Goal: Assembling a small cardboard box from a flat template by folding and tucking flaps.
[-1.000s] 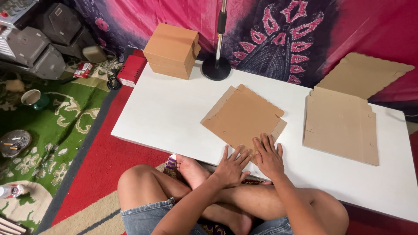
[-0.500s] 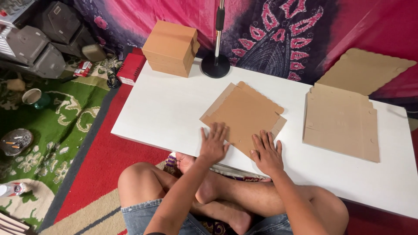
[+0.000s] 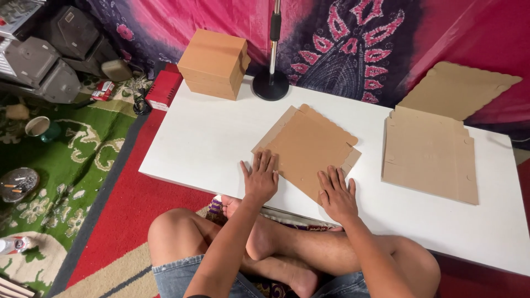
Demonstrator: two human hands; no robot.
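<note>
A flat, unfolded brown cardboard box blank with a scalloped edge (image 3: 308, 149) lies turned at an angle on the white rectangular tabletop (image 3: 204, 138), just in front of the seated person's crossed legs. Both hands press on its near edges with fingers spread and palms flat, so neither grip closes on anything. The left hand (image 3: 260, 179) rests on the blank's near left corner, half on the tabletop, and the right hand (image 3: 337, 194) covers the near right corner; pressing at two corners would keep the thin sheet from sliding. A stack of similar flat brown cardboard sheets (image 3: 430, 154) waits to the right, well apart. A folded brown cardboard box (image 3: 214, 63) sits at the far edge, beside a black round-based stand (image 3: 271, 83).
</note>
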